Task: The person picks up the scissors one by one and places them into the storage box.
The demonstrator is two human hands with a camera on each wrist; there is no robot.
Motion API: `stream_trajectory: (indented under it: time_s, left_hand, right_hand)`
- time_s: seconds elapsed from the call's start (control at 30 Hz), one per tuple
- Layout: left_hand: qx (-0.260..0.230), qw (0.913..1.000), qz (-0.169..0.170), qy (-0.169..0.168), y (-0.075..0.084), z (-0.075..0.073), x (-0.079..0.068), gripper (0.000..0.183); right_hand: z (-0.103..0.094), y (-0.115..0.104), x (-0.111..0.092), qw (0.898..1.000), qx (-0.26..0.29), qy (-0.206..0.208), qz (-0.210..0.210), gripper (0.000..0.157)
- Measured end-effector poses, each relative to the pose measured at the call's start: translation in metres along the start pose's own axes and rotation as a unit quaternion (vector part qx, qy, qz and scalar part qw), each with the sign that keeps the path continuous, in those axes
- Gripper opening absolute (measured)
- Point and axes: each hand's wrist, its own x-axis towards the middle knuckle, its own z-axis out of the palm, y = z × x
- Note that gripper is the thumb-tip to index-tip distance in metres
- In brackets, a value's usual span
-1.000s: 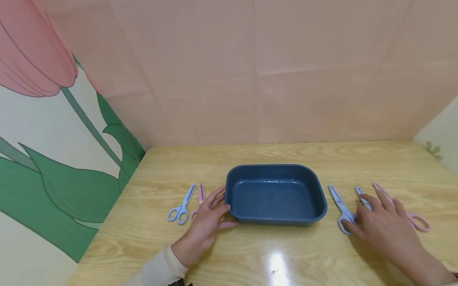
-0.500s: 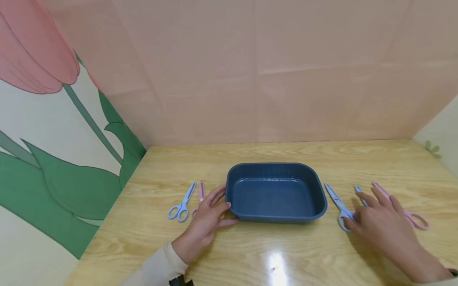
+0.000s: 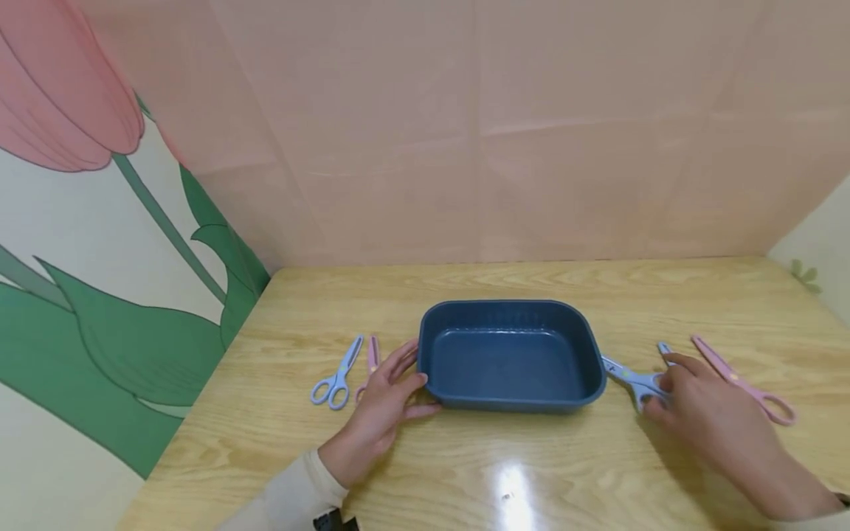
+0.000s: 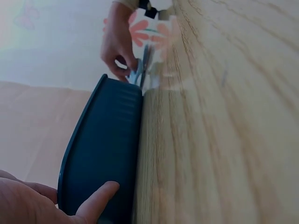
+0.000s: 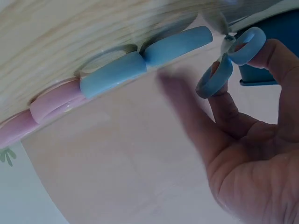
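At the table's middle sits a dark blue rectangular tub [image 3: 514, 406]. My left hand [image 3: 372, 417] holds its near left corner, thumb along the outer front wall and fingers against the left side. My right hand [image 3: 720, 420] pinches the handle loops of light blue scissors [image 3: 627, 377]; in the right wrist view the loops of these scissors [image 5: 218, 78] show between thumb and fingers. Their blade tips are by the tub's right side, partly hidden in the head view. Behind my right hand lie a second pair of blue scissors [image 3: 665, 351], mostly covered, and pink scissors [image 3: 727, 370].
Left of the tub, blue scissors [image 3: 336, 382] lie on the wooden table [image 3: 265, 442], beside pink scissors [image 3: 373, 352] partly covered by my left hand. A pink-covered wall [image 3: 478, 147] rises along the back edge, and a wall with a painted flower [image 3: 133, 332] borders the left.
The blue scissors in my right hand have turned and slid left, their tips now by the tub's right side. My right hand has shifted slightly left. Left hand and tub stay in place.
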Motion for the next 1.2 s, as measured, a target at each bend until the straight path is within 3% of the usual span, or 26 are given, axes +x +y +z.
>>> stream_trajectory:
  time_s: [0.2, 0.3, 0.53, 0.73, 0.97, 1.2]
  left_hand:
    - [0.004, 1.0, 0.0, -0.001, 0.0, -0.001, 0.001, 0.06]
    - [0.005, 1.0, -0.002, 0.001, 0.0, -0.001, 0.0, 0.059]
    - [0.007, 1.0, -0.002, -0.002, 0.001, -0.002, -0.001, 0.06]
    - [0.02, 0.9996, 0.005, -0.019, 0.0, 0.0, 0.001, 0.06]
    - [0.023, 0.9993, 0.006, -0.028, 0.0, 0.002, 0.001, 0.059]
    - [0.025, 0.9991, 0.003, -0.033, 0.003, 0.002, -0.001, 0.059]
  right_hand:
    - [-0.002, 0.004, 0.002, 0.999, 0.032, 0.038, -0.007, 0.029]
    - [-0.006, 0.007, 0.007, 0.999, 0.037, 0.026, -0.003, 0.032]
    - [-0.019, 0.017, 0.015, 0.998, 0.051, -0.019, -0.035, 0.035]
    - [-0.029, 0.026, 0.014, 0.996, 0.047, -0.063, -0.029, 0.057]
    - [-0.031, 0.026, 0.014, 0.995, 0.027, -0.001, -0.091, 0.069]
    - [-0.029, 0.027, 0.014, 0.989, 0.031, 0.063, -0.13, 0.046]
